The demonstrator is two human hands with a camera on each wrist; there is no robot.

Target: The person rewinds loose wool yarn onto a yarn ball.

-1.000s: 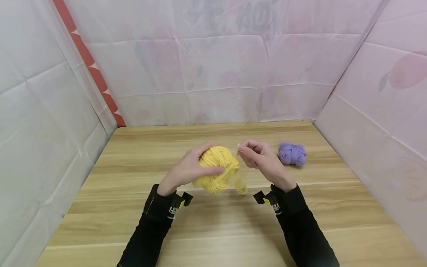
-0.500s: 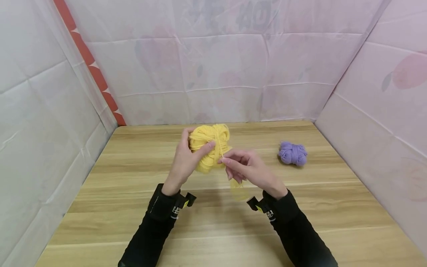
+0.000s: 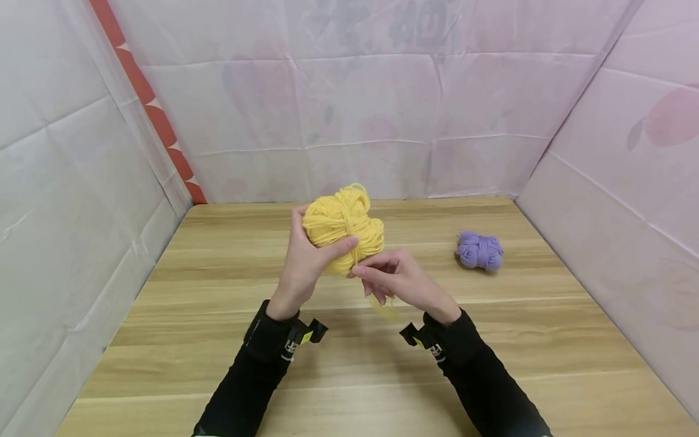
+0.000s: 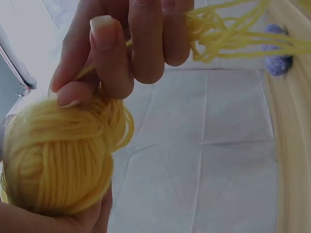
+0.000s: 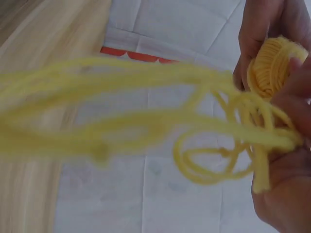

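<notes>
My left hand (image 3: 306, 261) grips a ball of yellow yarn (image 3: 341, 221) above the table, thumb across its near face. At the ball's lower right, my right hand (image 3: 401, 279) pinches a yellow strand between thumb and forefinger. In the left wrist view that strand runs under the right fingers (image 4: 148, 53), close against the yarn ball (image 4: 63, 155). A loose tangle of yellow yarn (image 5: 228, 131) hangs from the right hand's curled lower fingers, with long loops trailing off in the right wrist view. Part of the ball's back is hidden by the left palm.
A purple yarn ball (image 3: 479, 250) lies on the wooden table (image 3: 546, 340) to the right of my hands. Pale printed sheets (image 3: 366, 109) stand around the table's back and sides. A red scalloped strip (image 3: 142, 91) runs down the back left corner.
My left hand has lifted the yellow ball away from me and turned it. The right hand has come in from the right to the ball's lower edge, still pinching the strand.
</notes>
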